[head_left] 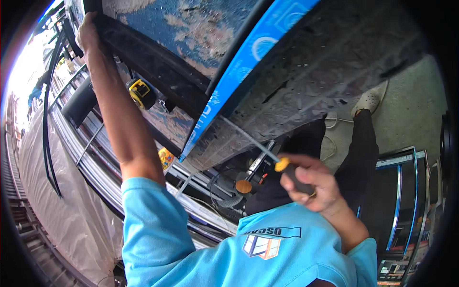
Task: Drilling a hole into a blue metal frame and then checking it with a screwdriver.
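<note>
My right hand [313, 184] is wrapped round the yellow and black handle of a screwdriver [253, 139]. Its long metal shaft points up and left, and the tip ends at the lower edge of a strip of blue printed film [234, 71] on a dark frame. With my left arm stretched out to the far left, my left hand [87, 34] grips the end of a black frame bar [153, 60]; some of its fingers are hidden. A yellow and black tape measure [140, 93] lies on the worn table beyond my left forearm.
The worn blue tabletop [191, 21] bears the frame, beside a dark scuffed surface [325, 67]. Long metal profiles [95, 153] and plastic sheeting [62, 191] are at the left. At the right stand framed dark panels [382, 205]. A shoe [367, 101] rests on the concrete floor near a pale cable.
</note>
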Motion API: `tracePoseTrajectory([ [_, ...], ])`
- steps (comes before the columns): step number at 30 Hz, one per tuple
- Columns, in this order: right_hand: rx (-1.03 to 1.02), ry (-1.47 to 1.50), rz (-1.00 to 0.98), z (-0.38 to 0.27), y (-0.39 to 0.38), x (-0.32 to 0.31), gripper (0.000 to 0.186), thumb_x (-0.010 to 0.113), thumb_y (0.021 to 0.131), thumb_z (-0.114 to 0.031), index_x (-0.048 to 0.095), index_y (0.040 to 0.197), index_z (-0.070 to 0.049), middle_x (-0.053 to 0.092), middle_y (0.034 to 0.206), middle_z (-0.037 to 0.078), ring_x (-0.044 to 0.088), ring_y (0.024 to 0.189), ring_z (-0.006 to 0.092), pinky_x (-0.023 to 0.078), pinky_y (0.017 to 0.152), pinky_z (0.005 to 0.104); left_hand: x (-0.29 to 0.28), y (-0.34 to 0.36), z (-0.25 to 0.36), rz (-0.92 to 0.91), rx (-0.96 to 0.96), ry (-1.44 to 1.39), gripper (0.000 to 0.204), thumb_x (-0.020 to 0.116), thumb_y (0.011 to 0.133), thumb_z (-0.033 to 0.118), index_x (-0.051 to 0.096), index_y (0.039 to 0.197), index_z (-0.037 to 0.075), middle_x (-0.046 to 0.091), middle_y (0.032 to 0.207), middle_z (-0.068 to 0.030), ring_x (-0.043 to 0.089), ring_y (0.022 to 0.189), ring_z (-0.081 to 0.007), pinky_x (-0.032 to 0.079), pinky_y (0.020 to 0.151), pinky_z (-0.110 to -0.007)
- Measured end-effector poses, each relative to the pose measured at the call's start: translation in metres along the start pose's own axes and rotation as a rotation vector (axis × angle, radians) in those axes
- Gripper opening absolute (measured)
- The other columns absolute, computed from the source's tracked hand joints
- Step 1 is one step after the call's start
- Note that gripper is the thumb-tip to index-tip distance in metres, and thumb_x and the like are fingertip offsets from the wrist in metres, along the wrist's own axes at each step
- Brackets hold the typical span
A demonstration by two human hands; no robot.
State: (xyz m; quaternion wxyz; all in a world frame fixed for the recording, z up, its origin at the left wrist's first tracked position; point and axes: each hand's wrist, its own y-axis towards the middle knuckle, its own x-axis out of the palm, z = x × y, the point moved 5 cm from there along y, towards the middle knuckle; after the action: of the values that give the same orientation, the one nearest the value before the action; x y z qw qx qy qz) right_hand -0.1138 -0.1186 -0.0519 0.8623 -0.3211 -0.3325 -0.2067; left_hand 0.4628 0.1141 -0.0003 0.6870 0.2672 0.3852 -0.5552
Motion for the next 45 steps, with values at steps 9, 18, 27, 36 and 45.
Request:
tracePoseTrajectory([
  [9, -1.243, -1.700, 0.221, -0.011, -0.029, 0.048, 0.056, 0.067, 0.085, 0.000, 0.059, 0.140, 0.000, 0.061, 0.095, 0.012, 0.065, 0.068, 0.0202, 0.057, 0.063, 0.0331, -0.006, 0.026, -0.011, 0.021, 0.128, 0.073, 0.034, 0.073, 0.082, 0.026, 0.072, 0.096, -0.005, 0.072, 0.086, -0.0128, 0.070, 0.074, -0.0231, 0.056, 0.071, -0.037],
  [18, -0.827, -1.136, 0.184, -0.011, -0.016, 0.027, 0.043, 0.063, 0.099, -0.012, 0.059, 0.140, 0.001, 0.064, 0.083, 0.011, 0.060, 0.063, 0.0107, 0.047, 0.053, 0.0239, 0.011, 0.000, -0.006, -0.066, -0.109, -0.136, 0.030, 0.071, 0.084, 0.024, 0.071, 0.095, -0.003, 0.071, 0.082, -0.0133, 0.070, 0.066, -0.0271, 0.059, 0.065, -0.038],
  [27, -0.108, -0.076, 0.018, -0.003, -0.005, 0.013, 0.043, 0.055, 0.103, -0.021, 0.053, 0.139, 0.003, 0.064, 0.098, 0.016, 0.050, 0.056, 0.0086, 0.039, 0.049, 0.0208, 0.004, 0.004, -0.009, -0.018, -0.032, 0.045, 0.035, 0.070, 0.085, 0.031, 0.073, 0.096, -0.002, 0.072, 0.083, -0.0117, 0.070, 0.068, -0.0234, 0.058, 0.066, -0.035],
  [36, -1.107, -1.601, 0.271, -0.008, -0.019, 0.042, 0.050, 0.068, 0.091, -0.007, 0.060, 0.140, -0.001, 0.068, 0.097, 0.012, 0.067, 0.067, 0.0225, 0.058, 0.060, 0.0332, 0.007, 0.004, -0.004, 0.005, -0.007, 0.040, 0.035, 0.070, 0.086, 0.031, 0.074, 0.096, -0.003, 0.072, 0.084, -0.0120, 0.070, 0.069, -0.0234, 0.058, 0.067, -0.036],
  [45, 0.094, 0.106, -0.081, 0.013, 0.020, -0.013, 0.045, 0.051, 0.105, -0.025, 0.050, 0.140, 0.003, 0.059, 0.091, 0.015, 0.044, 0.049, 0.0077, 0.036, 0.044, 0.0202, 0.009, 0.018, -0.012, -0.002, -0.033, -0.106, 0.036, 0.071, 0.086, 0.030, 0.075, 0.098, -0.003, 0.072, 0.089, -0.0118, 0.070, 0.077, -0.0235, 0.056, 0.074, -0.035],
])
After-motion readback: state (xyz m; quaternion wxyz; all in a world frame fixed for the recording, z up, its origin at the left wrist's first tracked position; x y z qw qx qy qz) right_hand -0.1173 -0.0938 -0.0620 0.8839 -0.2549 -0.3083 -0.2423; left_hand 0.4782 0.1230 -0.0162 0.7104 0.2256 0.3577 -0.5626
